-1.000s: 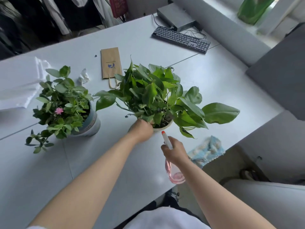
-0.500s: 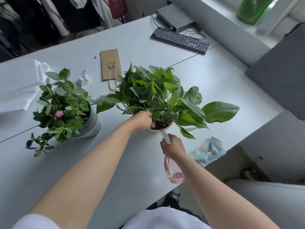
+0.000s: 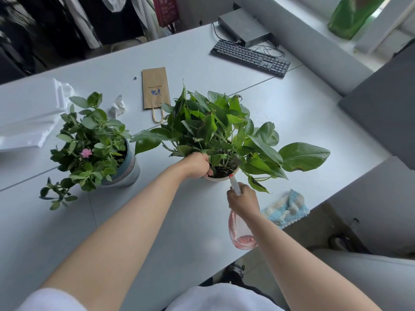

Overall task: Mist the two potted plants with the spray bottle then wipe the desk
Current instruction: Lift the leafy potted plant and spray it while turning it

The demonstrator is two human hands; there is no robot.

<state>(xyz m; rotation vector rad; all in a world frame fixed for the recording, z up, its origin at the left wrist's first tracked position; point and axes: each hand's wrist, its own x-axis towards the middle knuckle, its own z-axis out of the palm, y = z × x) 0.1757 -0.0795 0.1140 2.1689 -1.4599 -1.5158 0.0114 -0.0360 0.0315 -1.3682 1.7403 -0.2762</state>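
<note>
The left hand (image 3: pixel 198 164) grips the rim of the pothos pot (image 3: pixel 221 177). The right hand (image 3: pixel 243 199) holds the spray bottle (image 3: pixel 241 234), nozzle just beside that pot. The flowering plant (image 3: pixel 89 144) stands left; the cloth (image 3: pixel 286 208) lies at the desk (image 3: pixel 157 232) edge.

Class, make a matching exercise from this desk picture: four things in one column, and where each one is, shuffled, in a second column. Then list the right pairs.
Things
1. pink clear plastic spray bottle
2. blue and white fluffy cloth
3. flat brown paper bag
4. black computer keyboard

Places
A. far right of the desk, by a dark box
B. in the grip of the right hand
C. flat behind the two potted plants
D. at the desk's near right edge

Pairs: 1-B, 2-D, 3-C, 4-A
</note>
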